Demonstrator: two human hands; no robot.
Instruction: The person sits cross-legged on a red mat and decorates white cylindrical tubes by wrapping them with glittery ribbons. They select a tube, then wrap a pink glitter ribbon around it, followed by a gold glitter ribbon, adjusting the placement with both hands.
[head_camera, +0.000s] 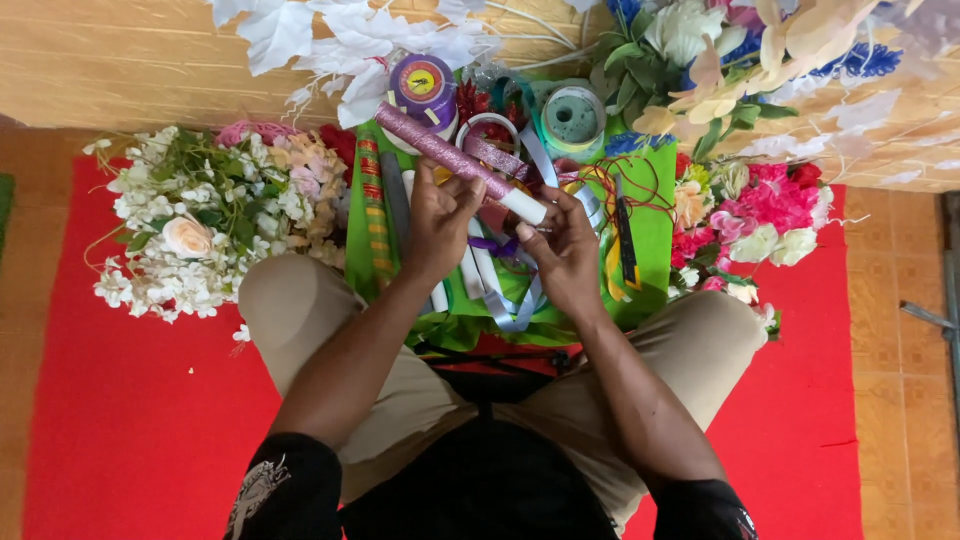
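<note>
Two hands up over the lap, both on one glitter-paper roll. It's purple-pink w/ a white end, and its long axis runs on a diagonal: far tip up-left by the purple thread spool, white end down-right, nearer the body.

Left hand sits under the middle of the roll, fingers curled up round it from below, thumb on the near side. That's a closed grip, and it's carrying the weight. Right hand is at the white end, thumb & forefinger pinched at the very tip; the other fingers are folded in, and I can't tell whether they touch anything. So the roll points away from the right hand and crosses over the top of the left. Left hand is nearer the roll's middle, right hand nearer its end.

Below the hands is a green cloth spread between the knees, w/ pale ribbon strips lying loose on it. A green-orange banded stick and a grey rod lie just left of the left wrist, about parallel to each other. A yellow-black cutter lies right of the right hand, near red wire loops. A grey-green tape reel stands at the cloth's far edge. White artificial flowers are heaped left, pink & cream ones right, all on a red mat.
</note>
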